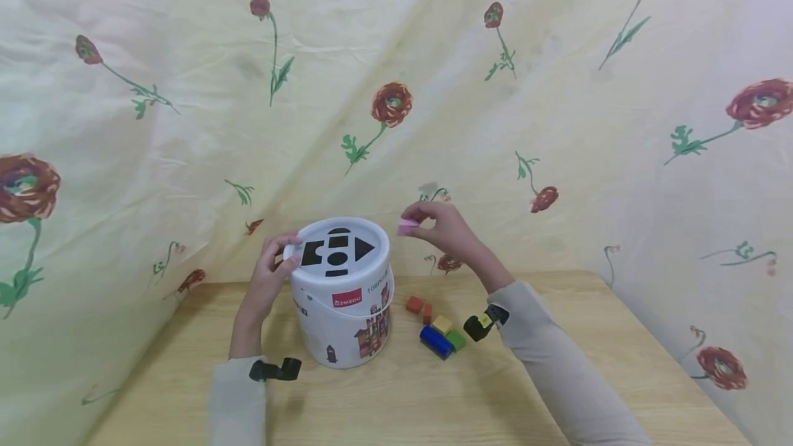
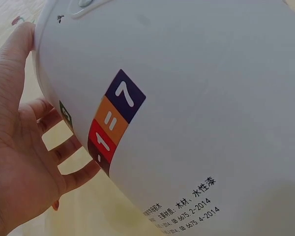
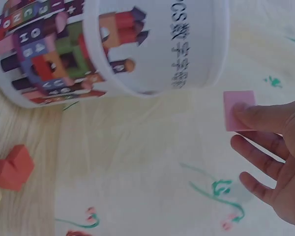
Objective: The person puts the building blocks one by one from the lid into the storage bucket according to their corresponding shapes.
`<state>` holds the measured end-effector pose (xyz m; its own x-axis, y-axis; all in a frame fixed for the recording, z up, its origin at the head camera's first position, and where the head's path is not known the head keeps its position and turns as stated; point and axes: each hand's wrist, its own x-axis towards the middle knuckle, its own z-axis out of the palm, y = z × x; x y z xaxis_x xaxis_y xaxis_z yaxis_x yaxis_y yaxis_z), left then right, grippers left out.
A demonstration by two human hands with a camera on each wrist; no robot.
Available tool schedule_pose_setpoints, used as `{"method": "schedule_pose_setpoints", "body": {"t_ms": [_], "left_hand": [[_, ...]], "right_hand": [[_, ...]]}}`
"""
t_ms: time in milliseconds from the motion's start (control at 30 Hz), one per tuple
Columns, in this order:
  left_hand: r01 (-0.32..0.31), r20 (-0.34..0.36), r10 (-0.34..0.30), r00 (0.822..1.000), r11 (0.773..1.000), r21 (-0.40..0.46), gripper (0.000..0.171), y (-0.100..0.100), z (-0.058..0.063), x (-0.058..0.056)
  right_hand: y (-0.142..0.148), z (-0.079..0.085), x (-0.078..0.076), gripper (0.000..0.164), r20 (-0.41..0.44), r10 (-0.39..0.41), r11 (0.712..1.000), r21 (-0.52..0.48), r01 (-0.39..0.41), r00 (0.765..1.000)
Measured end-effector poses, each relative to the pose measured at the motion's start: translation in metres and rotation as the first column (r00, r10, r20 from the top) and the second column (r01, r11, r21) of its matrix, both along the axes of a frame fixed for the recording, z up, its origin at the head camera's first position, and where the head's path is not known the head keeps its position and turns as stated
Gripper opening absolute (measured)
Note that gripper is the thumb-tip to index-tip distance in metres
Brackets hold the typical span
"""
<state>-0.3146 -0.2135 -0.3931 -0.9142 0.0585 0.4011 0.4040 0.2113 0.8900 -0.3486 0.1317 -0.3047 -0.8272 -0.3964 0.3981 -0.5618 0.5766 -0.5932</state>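
A white lidded block bucket point(image 1: 337, 308) stands upright on the table, with dark shaped holes in its lid point(image 1: 372, 253). My left hand point(image 1: 270, 263) holds its left edge near the lid, thumb and fingers spread around the rim; the left wrist view has this hand point(image 2: 24, 147) against the printed side. To the right of the lid and a little above it, my right hand point(image 1: 449, 229) pinches a pink block point(image 1: 407, 227) between thumb and fingers. Seen from the right wrist, that block point(image 3: 239, 110) shows a flat, squarish face, and the other fingers are loosely bent.
Right of the bucket lie a red block point(image 1: 414, 304), a smaller red block point(image 1: 427, 314), a yellow block point(image 1: 442, 325), a blue cylinder point(image 1: 436, 342) and a green block point(image 1: 456, 341) on the wooden table point(image 1: 347, 405). A flowered cloth point(image 1: 310, 88) hangs behind.
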Motion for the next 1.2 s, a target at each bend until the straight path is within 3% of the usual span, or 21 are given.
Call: {"method": "schedule_pose_setpoints", "body": {"t_ms": [233,467,833,1200], "left_hand": [[-0.005,-0.001,0.005,1.000,1.000,0.001,0.039,0.000,-0.001,0.001],[-0.008,0.006,0.008,1.000,1.000,0.013,0.039,0.000,-0.004,0.000],[-0.014,0.018,0.014,1.000,1.000,0.015,0.038,0.001,-0.006,0.000],[-0.024,0.017,0.023,1.000,1.000,0.015,0.038,0.002,-0.004,0.001]], "right_hand": [[-0.022,0.015,0.005,0.025,-0.036,0.030,0.998,-0.060,-0.033,0.999],[-0.047,0.019,0.003,0.024,-0.030,0.090,0.994,-0.066,-0.092,0.995],[-0.082,0.010,-0.010,0.024,0.006,0.086,0.996,-0.017,-0.085,0.996],[-0.103,0.000,-0.022,0.023,0.043,0.082,0.994,-0.081,-0.078,0.996]]}}
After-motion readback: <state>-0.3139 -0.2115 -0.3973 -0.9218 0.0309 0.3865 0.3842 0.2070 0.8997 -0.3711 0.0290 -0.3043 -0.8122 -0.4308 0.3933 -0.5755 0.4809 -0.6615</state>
